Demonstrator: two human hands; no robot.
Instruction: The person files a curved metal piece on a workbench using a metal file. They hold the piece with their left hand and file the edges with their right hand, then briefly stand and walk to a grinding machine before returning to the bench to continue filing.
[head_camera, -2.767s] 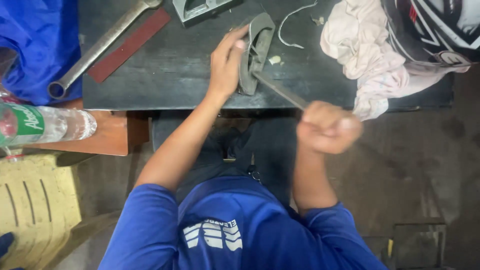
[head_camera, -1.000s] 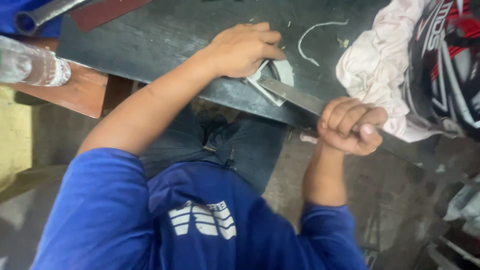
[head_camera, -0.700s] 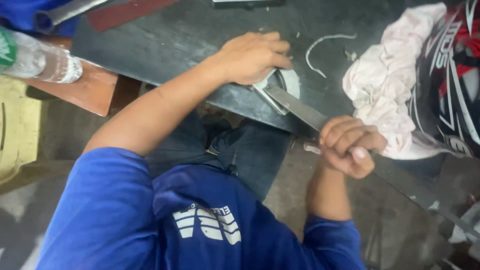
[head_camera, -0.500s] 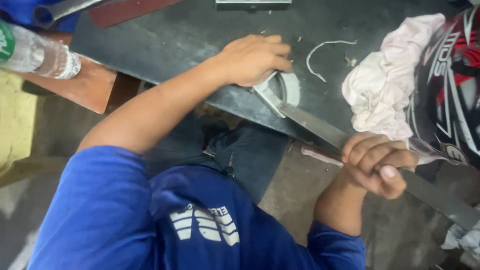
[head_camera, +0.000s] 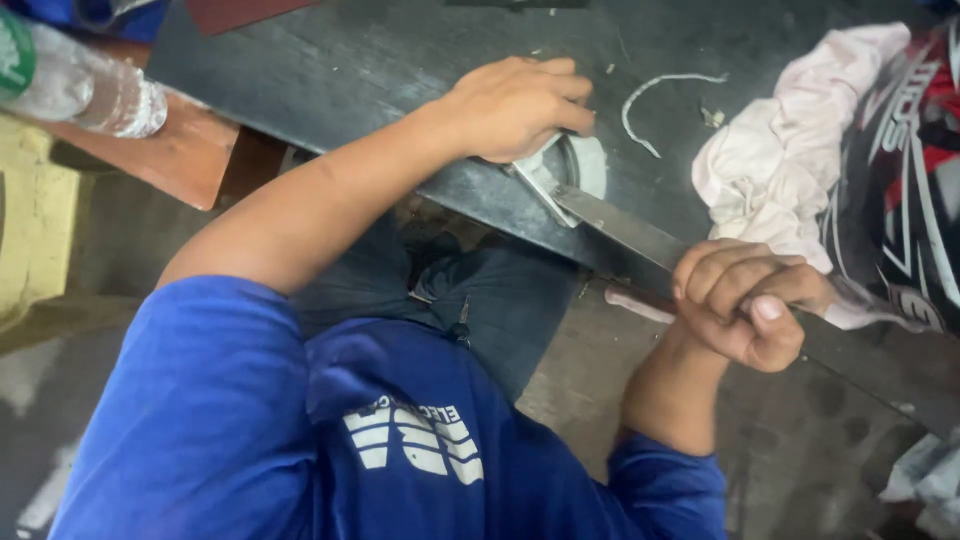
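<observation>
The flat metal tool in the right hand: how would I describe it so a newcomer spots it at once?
Start at the dark workbench and find its near edge, where the left hand presses down a pale ring-shaped part. From that part a long, flat, grey metal bar runs diagonally to the right hand. It is the only straight strip of metal there, beside the soft pink rag.

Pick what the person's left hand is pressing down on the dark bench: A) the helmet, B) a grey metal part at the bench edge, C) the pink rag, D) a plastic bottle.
B: the left hand covers the grey metal part at the bench edge, where the flat metal file meets it.
</observation>
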